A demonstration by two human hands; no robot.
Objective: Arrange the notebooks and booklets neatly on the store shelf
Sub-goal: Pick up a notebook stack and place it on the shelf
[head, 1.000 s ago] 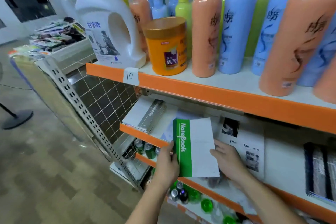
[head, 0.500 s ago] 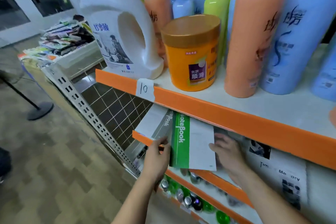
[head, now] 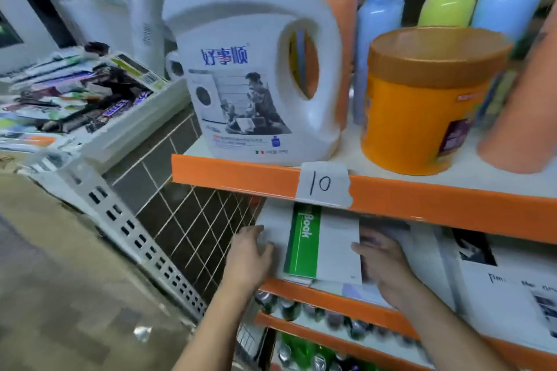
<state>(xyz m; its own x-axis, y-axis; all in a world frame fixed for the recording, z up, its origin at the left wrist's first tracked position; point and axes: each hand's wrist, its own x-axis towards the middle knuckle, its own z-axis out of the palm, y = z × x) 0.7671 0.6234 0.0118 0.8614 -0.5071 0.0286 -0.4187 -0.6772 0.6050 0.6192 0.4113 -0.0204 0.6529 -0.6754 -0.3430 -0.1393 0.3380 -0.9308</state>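
Flanking the green-and-white notebook [head: 322, 245]: left hand [head: 250, 256] on its left side, right hand [head: 382, 262] on its right.

Notebook lies flat near the left end of the middle shelf [head: 331, 297], green strip to the left. Its far end is tucked under the upper shelf [head: 235, 173]. It sits on a white notebook [head: 272, 220] that sticks out to the left.

Left hand: fingers fairly straight and together, thumb resting on the white notebook's cover, nothing pinched.

Right hand: thumb tip touches the green-and-white notebook's right edge. Fingers run back into shadow, so can't tell whether they curl on anything. Frame is blurred.

Printed booklet [head: 497, 289] lies flat on the same shelf, right of the right hand.

Upper shelf carries a white detergent jug [head: 250, 69] and an orange tub [head: 422, 99]. Paper tag "10" [head: 322, 184] sits on its lip, just above the notebook.

Cans [head: 301, 310] stand on the shelf below.
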